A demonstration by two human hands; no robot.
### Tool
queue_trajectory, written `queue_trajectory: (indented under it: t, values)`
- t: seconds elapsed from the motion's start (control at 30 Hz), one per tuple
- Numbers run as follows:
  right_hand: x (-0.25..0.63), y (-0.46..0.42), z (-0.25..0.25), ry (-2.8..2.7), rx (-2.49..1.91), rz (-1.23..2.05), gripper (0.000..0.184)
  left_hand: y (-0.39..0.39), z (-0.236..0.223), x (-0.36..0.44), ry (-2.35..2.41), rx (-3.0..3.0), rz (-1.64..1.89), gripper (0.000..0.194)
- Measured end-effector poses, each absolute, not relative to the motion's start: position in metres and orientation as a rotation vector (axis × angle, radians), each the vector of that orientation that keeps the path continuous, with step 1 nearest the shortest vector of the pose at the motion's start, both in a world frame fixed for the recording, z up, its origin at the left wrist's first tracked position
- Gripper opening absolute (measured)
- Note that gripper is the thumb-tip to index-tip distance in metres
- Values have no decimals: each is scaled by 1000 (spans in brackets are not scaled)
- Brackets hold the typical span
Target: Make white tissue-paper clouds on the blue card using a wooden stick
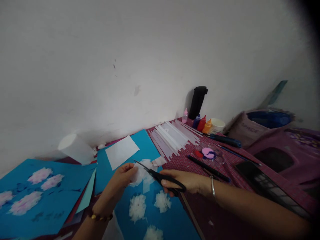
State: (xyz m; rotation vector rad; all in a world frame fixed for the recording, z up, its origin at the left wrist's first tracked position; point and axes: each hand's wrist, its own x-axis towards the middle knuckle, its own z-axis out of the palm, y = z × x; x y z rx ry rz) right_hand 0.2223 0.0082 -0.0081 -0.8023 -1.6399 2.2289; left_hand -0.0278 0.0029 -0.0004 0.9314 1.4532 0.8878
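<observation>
My right hand [172, 180] is wrapped round the black handles of a pair of scissors [160, 176], whose blades point left over a pile of white tissue paper pieces [142, 166]. Pinched in my left hand [125, 175] is a small piece of white tissue paper [134, 172], close to the blade tips. Whether the blades touch it I cannot tell. Beneath both hands lies a blue sheet [165, 223] bearing several ruffled white paper flowers [137, 207]. A white paper rectangle [122, 151] rests farther back on the blue.
On the left is a blue sheet with pinkish flowers [52, 213], near a white roll [75, 148]. White strips [172, 136], small paint bottles [202, 123], a paint palette [208, 154], a black pen [208, 168] and a phone [262, 183] occupy the right side. Behind stands a wall [150, 66].
</observation>
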Motion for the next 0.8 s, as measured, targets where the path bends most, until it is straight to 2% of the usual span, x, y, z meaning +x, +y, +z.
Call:
queue_trajectory:
  t: [0.3,0.5,0.63,0.8]
  values:
    - [223,8,-9,-1678,-823,2091,58,-5,10,-32,1361,875,859,34]
    - [227,10,-4,-1636,-848,2200,70,-9,18,-46,1434,778,965,34]
    - [230,11,-3,-1691,-844,2230,69,-2,24,-44,1440,743,1091,35]
    - [225,11,-6,-1686,-785,2282,65,5,16,-31,1410,744,1084,34]
